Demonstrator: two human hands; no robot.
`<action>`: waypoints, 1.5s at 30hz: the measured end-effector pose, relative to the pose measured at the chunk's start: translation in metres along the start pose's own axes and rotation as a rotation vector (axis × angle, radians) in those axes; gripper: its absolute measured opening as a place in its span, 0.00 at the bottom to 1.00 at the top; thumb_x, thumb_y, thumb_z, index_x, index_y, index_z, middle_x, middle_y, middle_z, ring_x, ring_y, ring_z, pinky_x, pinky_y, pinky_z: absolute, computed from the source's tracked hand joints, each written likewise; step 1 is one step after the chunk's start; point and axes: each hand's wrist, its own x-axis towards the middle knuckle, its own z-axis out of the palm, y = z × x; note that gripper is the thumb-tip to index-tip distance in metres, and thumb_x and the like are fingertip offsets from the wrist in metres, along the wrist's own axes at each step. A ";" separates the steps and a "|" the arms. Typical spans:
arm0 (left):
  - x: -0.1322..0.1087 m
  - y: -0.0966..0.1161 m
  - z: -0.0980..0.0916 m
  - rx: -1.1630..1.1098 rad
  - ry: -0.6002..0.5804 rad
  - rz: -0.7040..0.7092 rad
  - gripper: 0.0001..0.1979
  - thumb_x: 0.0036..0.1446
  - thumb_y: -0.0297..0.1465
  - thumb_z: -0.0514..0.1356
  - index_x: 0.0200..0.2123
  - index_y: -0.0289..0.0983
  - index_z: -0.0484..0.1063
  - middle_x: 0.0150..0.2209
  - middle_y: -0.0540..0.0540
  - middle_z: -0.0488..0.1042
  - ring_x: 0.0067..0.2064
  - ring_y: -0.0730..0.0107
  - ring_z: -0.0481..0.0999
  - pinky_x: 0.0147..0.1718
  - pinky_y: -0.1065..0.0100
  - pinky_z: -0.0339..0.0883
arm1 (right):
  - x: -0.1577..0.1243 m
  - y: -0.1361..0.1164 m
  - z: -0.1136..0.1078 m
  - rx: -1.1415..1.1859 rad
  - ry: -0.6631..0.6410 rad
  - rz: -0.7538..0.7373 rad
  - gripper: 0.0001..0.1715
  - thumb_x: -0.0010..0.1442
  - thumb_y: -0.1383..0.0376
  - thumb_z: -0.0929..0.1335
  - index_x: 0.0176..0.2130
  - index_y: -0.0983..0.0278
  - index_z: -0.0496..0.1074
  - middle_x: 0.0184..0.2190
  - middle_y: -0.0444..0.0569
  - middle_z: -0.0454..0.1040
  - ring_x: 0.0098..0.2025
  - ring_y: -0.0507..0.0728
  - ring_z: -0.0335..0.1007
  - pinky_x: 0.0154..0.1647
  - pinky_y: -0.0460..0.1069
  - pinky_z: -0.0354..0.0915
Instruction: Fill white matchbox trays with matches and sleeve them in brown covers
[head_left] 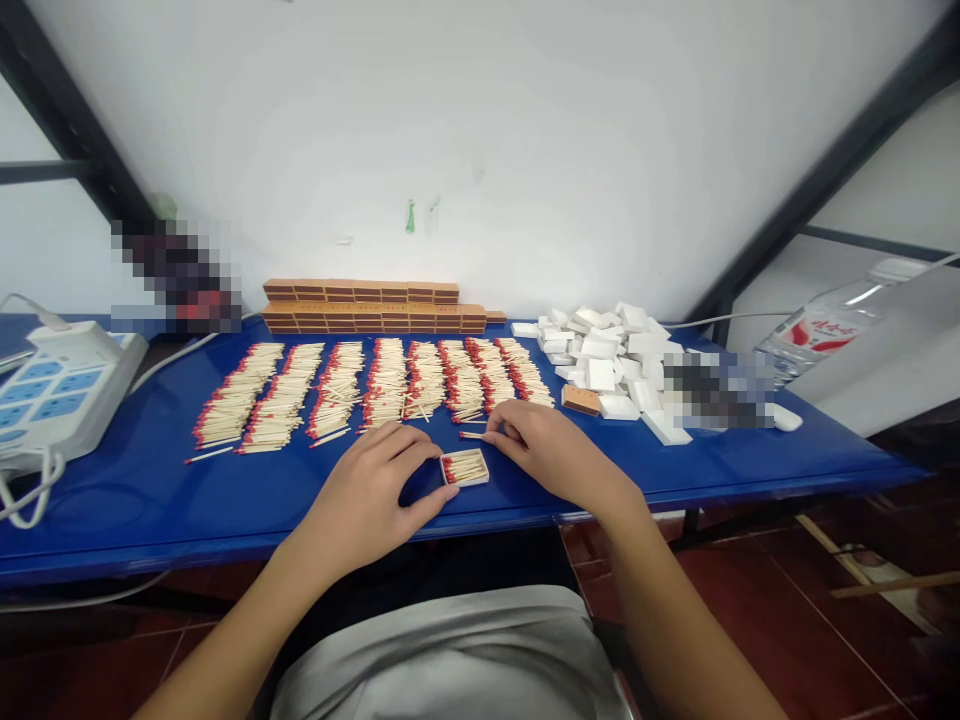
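A small white tray filled with red-tipped matches lies near the front edge of the blue table. My left hand holds its left side, thumb at the front corner and fingers at the back corner. Just behind the tray's right side, my right hand pinches a single match, its red head pointing left. Behind both hands, several rows of loose matches lie side by side.
Stacked brown matchboxes line the wall. A heap of white trays and one brown box lie right of the rows. A power strip stands far left, a plastic bottle far right.
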 end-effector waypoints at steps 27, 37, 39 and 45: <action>0.002 0.001 0.000 0.010 -0.007 0.007 0.11 0.69 0.39 0.64 0.48 0.39 0.77 0.47 0.42 0.80 0.49 0.56 0.79 0.53 0.53 0.72 | -0.012 -0.023 -0.007 -0.013 -0.041 -0.059 0.05 0.74 0.65 0.69 0.41 0.61 0.73 0.40 0.47 0.77 0.39 0.56 0.72 0.38 0.50 0.61; 0.000 0.000 0.000 0.013 -0.008 0.009 0.11 0.69 0.40 0.64 0.49 0.39 0.76 0.47 0.42 0.79 0.49 0.56 0.78 0.53 0.53 0.72 | -0.011 -0.026 -0.007 0.014 -0.017 -0.100 0.06 0.75 0.66 0.68 0.42 0.62 0.74 0.42 0.48 0.78 0.41 0.57 0.73 0.41 0.50 0.63; 0.001 0.001 0.000 0.014 -0.004 0.011 0.11 0.69 0.40 0.64 0.48 0.39 0.76 0.47 0.41 0.79 0.49 0.55 0.78 0.53 0.53 0.72 | -0.012 -0.027 -0.008 0.056 -0.018 -0.133 0.07 0.75 0.66 0.67 0.44 0.61 0.77 0.42 0.49 0.77 0.41 0.57 0.73 0.42 0.51 0.63; 0.001 0.001 0.000 0.011 -0.010 0.011 0.10 0.70 0.39 0.64 0.47 0.39 0.76 0.47 0.41 0.79 0.49 0.56 0.78 0.52 0.53 0.71 | -0.016 -0.031 -0.008 0.146 -0.098 -0.188 0.13 0.76 0.65 0.66 0.47 0.59 0.81 0.38 0.48 0.77 0.40 0.56 0.73 0.40 0.51 0.64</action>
